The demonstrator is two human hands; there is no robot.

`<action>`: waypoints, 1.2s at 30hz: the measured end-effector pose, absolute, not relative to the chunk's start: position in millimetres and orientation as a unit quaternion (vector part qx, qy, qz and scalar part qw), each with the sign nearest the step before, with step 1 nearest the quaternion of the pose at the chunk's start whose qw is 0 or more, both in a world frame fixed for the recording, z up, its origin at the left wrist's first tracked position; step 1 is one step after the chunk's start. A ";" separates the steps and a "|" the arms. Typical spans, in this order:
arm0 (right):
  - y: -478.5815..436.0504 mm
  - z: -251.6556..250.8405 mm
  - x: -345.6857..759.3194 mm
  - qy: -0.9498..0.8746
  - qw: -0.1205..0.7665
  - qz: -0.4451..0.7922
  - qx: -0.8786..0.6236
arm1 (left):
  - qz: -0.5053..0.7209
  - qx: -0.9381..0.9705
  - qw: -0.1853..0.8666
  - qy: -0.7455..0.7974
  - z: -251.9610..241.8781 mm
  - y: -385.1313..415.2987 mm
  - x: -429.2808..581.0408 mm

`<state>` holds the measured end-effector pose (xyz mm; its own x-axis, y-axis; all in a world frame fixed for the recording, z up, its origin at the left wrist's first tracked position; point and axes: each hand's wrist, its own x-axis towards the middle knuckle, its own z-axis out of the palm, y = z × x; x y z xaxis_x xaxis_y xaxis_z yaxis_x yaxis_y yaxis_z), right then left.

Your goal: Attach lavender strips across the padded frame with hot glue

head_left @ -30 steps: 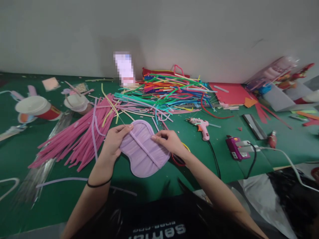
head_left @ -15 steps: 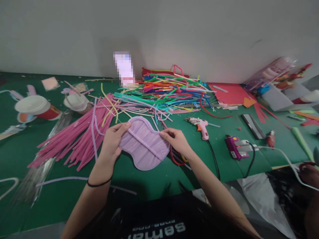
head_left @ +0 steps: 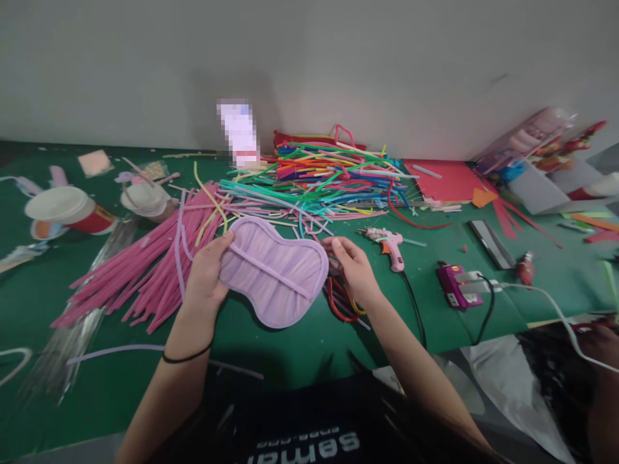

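A peanut-shaped lilac panel (head_left: 278, 270), apparently built from pipe cleaners, is held above the green table, with a raised strip running along its length. My left hand (head_left: 209, 267) pinches its left end, thumb on top. My right hand (head_left: 351, 267) is beside its right end, thumb and fingers loosely bent and apart, with nothing visible between them; whether a fingertip touches the rim is hard to tell. Below that hand lie scissors with red-and-yellow handles (head_left: 341, 312), partly hidden. A bundle of pink pipe cleaners (head_left: 145, 277) lies left of my left hand.
Many coloured pipe cleaners (head_left: 329, 174) are heaped at the back, near a phone (head_left: 239, 135). A pink glue gun (head_left: 389, 245), a purple power adapter (head_left: 457, 287) and cables lie to the right. Cups (head_left: 72, 209) stand at left. Another person's hand (head_left: 602, 348) is at far right.
My right hand has loosened from the panel's upper rim and shifted slightly right. The panel has turned a little, its right end now raised and in fuller view. My left hand keeps its hold.
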<state>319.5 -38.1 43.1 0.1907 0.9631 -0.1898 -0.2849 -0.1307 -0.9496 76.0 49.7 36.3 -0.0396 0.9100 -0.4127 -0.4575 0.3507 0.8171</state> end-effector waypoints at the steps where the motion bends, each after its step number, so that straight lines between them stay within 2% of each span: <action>1: -38.3 42.2 320.5 -0.316 0.591 0.526 -0.523 | 0.532 0.215 0.651 0.497 36.4 50.9 75.6; 6: -42.9 40.5 318.8 -0.365 0.593 0.478 -0.535 | 0.553 0.180 0.646 0.495 37.5 53.4 77.4; 16: -58.7 47.0 305.7 -0.479 0.433 0.554 -0.526 | 0.574 0.193 0.627 0.489 35.5 52.5 79.7; 22: -58.5 38.4 303.7 -0.489 0.447 0.484 -0.571 | 0.582 0.208 0.614 0.491 33.8 51.3 78.6; 27: -49.5 39.3 307.7 -0.494 0.431 0.474 -0.588 | 0.578 0.231 0.613 0.487 35.8 48.9 78.7; 33: -40.1 50.9 311.6 -0.451 0.505 0.414 -0.608 | 0.549 0.266 0.627 0.485 41.2 43.4 80.9; 36: -37.8 51.5 314.4 -0.466 0.494 0.404 -0.612 | 0.501 0.285 0.659 0.483 42.7 42.0 76.6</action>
